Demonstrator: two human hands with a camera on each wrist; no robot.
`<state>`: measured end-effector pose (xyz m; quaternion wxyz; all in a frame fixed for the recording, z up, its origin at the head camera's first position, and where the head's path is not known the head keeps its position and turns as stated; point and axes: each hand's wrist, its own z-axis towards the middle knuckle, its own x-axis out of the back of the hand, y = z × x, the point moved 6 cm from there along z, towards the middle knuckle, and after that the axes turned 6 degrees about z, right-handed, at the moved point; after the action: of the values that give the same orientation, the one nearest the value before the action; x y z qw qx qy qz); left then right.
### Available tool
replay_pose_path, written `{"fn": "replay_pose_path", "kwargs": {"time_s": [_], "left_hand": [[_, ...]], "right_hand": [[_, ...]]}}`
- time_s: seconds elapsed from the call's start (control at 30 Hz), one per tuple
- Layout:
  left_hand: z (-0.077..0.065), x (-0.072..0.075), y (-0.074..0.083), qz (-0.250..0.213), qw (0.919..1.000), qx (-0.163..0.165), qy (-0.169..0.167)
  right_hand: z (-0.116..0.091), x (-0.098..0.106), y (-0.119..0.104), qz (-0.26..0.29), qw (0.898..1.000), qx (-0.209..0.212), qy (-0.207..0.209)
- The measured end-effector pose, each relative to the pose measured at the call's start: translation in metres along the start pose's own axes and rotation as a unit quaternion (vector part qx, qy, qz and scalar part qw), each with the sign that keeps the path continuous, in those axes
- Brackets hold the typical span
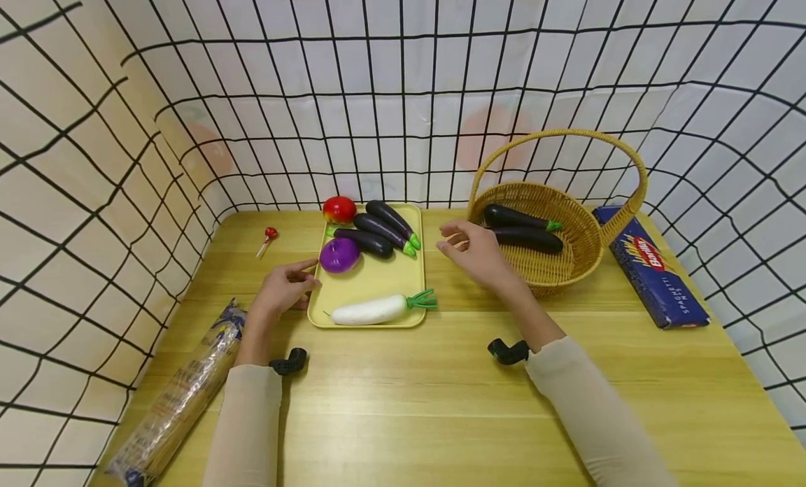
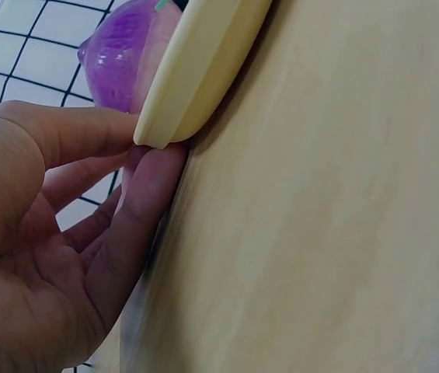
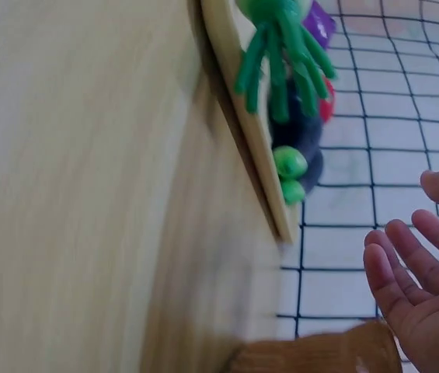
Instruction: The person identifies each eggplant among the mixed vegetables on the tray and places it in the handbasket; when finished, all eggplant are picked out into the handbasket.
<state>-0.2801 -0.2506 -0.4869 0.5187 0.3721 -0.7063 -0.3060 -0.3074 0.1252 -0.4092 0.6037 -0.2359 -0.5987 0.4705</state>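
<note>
My left hand (image 1: 285, 289) pinches the left rim of a yellow tray (image 1: 368, 289), thumb and forefinger meeting at its edge in the left wrist view. On the tray lie a purple onion (image 1: 339, 255), a red round fruit or vegetable (image 1: 339, 210), three eggplants (image 1: 383, 229) and a white radish (image 1: 369, 310) with green stalks over the right rim. Between tray and wicker basket (image 1: 546, 270), my right hand (image 1: 476, 252) hovers with relaxed fingers, holding nothing. Two more eggplants (image 1: 527, 239) lie in the basket, partly hidden by that hand.
A blue spaghetti box (image 1: 658, 273) lies right of the basket. A long clear pack of noodles (image 1: 189, 389) lies along the left side, and a red lollipop (image 1: 270, 233) sits at the back left. Black wire mesh (image 1: 403, 95) stands around the table.
</note>
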Motion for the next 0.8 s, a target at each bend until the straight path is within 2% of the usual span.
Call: {"fn": "replay_pose_path", "kwargs": {"time_s": [0.3, 0.5, 0.8], "left_hand": [[-0.001, 0.001, 0.000, 0.000, 1.0000, 0.007, 0.007], [-0.002, 0.000, -0.001, 0.007, 0.9998, 0.013, 0.009], [-0.001, 0.000, -0.001, 0.006, 0.9997, 0.022, 0.012]], "right_hand": [[0.022, -0.040, 0.007, 0.035, 0.999, -0.012, -0.033], [0.026, -0.056, 0.009, 0.055, 0.998, -0.027, -0.034], [0.036, -0.076, 0.013, 0.054, 0.997, -0.041, -0.038]]}}
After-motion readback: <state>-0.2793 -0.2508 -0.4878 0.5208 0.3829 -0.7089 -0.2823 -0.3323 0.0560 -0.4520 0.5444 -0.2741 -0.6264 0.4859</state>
